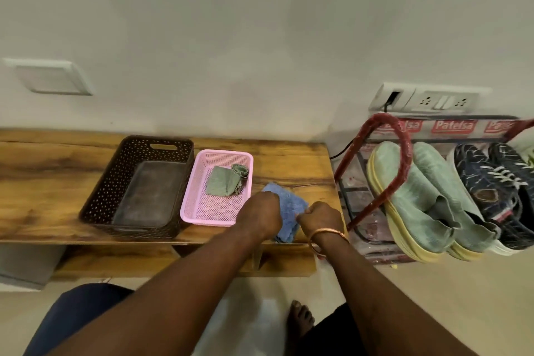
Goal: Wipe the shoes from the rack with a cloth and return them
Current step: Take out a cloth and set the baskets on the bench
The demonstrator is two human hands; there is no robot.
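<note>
The fluffy blue cloth [291, 206] is plain sky blue. The pink perforated plastic basket [191, 191] carries a fine dotted grid, and the folded cloth [221, 185] in it is dull sage green. The dark brown plastic basket [99, 193] shows rows of pale holes. The wooden bench [43, 182] is honey brown with dark streaks. The knit slip-on shoes [419, 196] are mint green with yellow soles. The lace-up sneakers [485, 182] are navy with white crackle lines. The metal rack frame [402, 159] is red.

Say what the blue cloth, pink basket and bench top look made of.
The blue cloth: soft microfibre-like fabric, fuzzy nap, matte. The pink basket: moulded plastic, fine perforated mesh, slight sheen. The bench top: wood or wood-look laminate, streaked grain, smooth satin surface; which one cannot be told.
</note>
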